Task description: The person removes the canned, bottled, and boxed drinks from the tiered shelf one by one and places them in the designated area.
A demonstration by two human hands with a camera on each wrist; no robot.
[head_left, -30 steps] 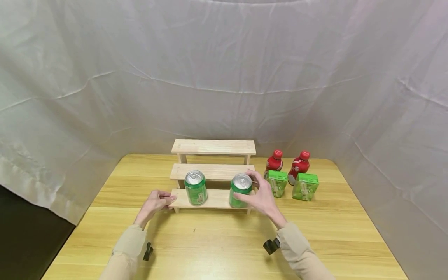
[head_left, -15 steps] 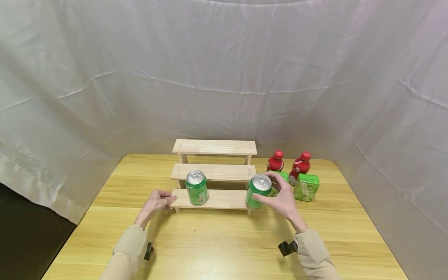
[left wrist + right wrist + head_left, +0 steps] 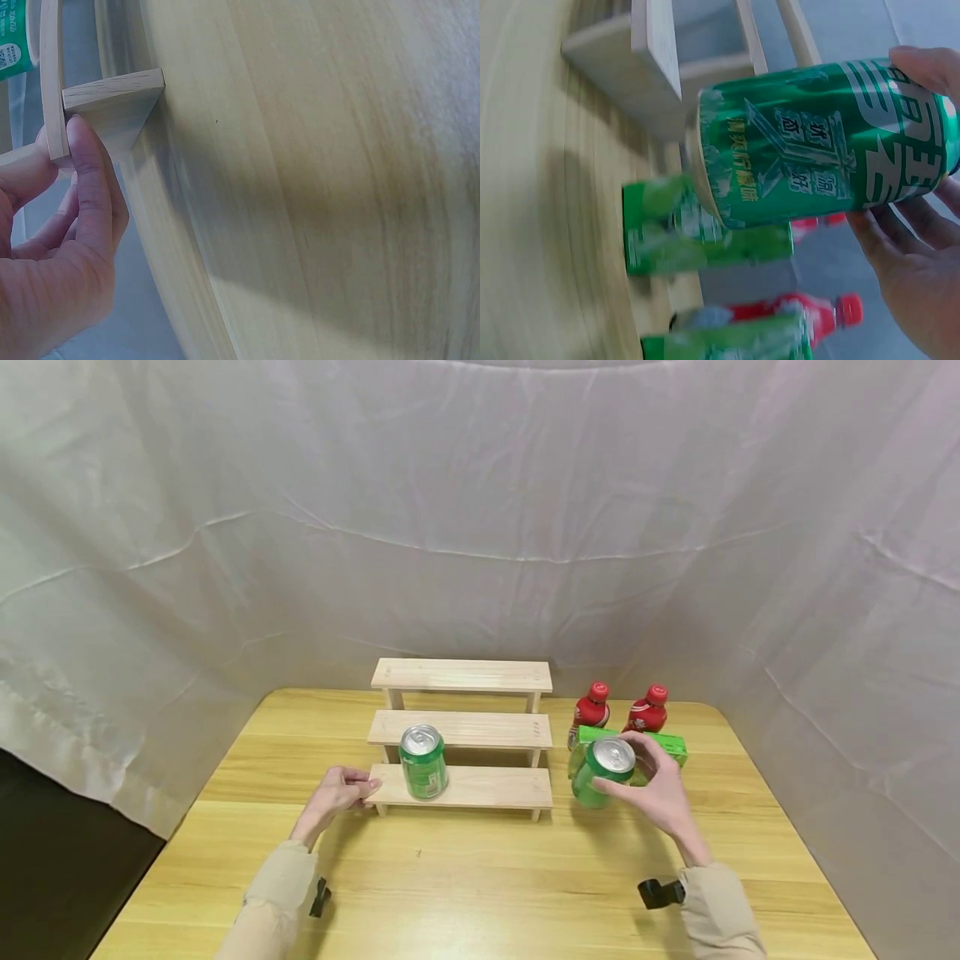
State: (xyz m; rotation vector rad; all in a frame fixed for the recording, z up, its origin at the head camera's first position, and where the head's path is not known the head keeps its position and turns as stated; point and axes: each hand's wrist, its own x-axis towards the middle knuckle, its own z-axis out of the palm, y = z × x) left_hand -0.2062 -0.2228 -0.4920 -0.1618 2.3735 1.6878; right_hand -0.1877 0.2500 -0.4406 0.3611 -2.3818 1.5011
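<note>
Can (image 3: 606, 772) gripped round its side by right hand (image 3: 660, 797), off the shelf (image 3: 480, 787); left hand (image 3: 337, 792) pinches shelf end, steadying it.

1. Beyond your right hand's (image 3: 660, 793) fingertips, the held green can (image 3: 603, 771) sat just in front of two green cartons (image 3: 660, 745); two red bottles (image 3: 590, 708) stood behind them, blocking the way forward.
2. To the thumb side of that can, the lowest step of the wooden rack (image 3: 487, 787) lay bare up to the second can (image 3: 423, 762).
3. Your left hand's (image 3: 335, 793) fingers pinched the step's end; bare table (image 3: 480, 877) lay behind both palms.
</note>
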